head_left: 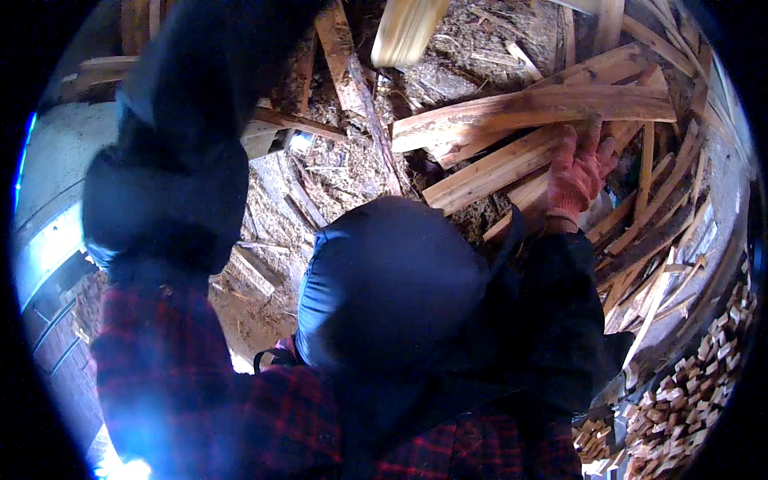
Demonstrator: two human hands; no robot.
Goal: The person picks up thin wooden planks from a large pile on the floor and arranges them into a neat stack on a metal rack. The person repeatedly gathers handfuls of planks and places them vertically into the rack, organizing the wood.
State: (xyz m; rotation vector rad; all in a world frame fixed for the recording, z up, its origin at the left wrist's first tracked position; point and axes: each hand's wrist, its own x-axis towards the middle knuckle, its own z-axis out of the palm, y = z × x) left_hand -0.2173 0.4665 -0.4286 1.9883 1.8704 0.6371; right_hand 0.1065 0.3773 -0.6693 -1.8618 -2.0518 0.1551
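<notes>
My right hand (578, 178), in a red-orange work glove, lies on several rough split wood slabs at the right. Its fingers are stretched and apart, with the tips at the lower edge of a long wood slab (528, 112). Beneath that slab, another split piece (496, 170) slants toward the glove. My left arm (172, 184), in a dark sleeve over red plaid, reaches up past the top edge, so the hand is out of sight. A pale sawn piece of wood (410, 30), smeared by motion, comes in from the top; what holds it does not show.
Wood chips and bark litter the ground (276, 200). A narrow bark-edged strip (360, 96) leans near the middle. My dark-clothed knee (392, 280) blocks the centre. Thin offcuts (656, 232) pile up at the right, and stacked firewood (688, 392) stands at the lower right.
</notes>
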